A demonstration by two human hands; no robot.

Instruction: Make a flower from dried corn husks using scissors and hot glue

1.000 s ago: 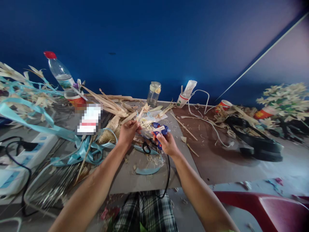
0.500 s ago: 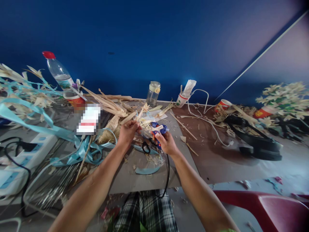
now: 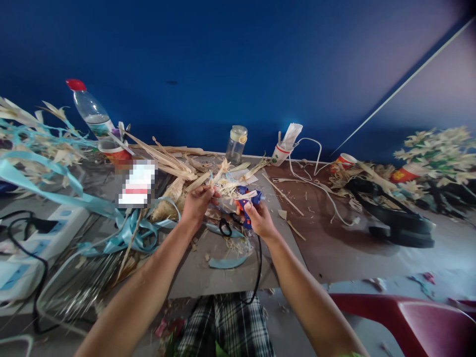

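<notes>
My right hand (image 3: 259, 218) is wrapped round a blue and orange hot glue gun (image 3: 247, 197), whose black cord (image 3: 259, 267) drops over the table's front edge. My left hand (image 3: 199, 201) pinches a small piece of pale dried husk (image 3: 211, 187) between thumb and fingers; its exact shape is too small to make out. Loose husk strips (image 3: 227, 184) lie just beyond and between the hands. On the table below sit black-handled scissors (image 3: 225, 227), partly hidden, and a curved scrap of light blue ribbon (image 3: 227, 262).
To the left are a blurred-out bright screen (image 3: 137, 184), blue ribbon (image 3: 130, 235), a power strip (image 3: 44, 243) and a red-capped bottle (image 3: 91, 111). A clear jar (image 3: 236, 145) and paper cup (image 3: 280, 153) stand behind. A black strapped object (image 3: 397, 215) lies right.
The glue gun in my right hand has shifted and turned slightly, its blue rear end now more behind the fingers. My left hand has barely moved.
</notes>
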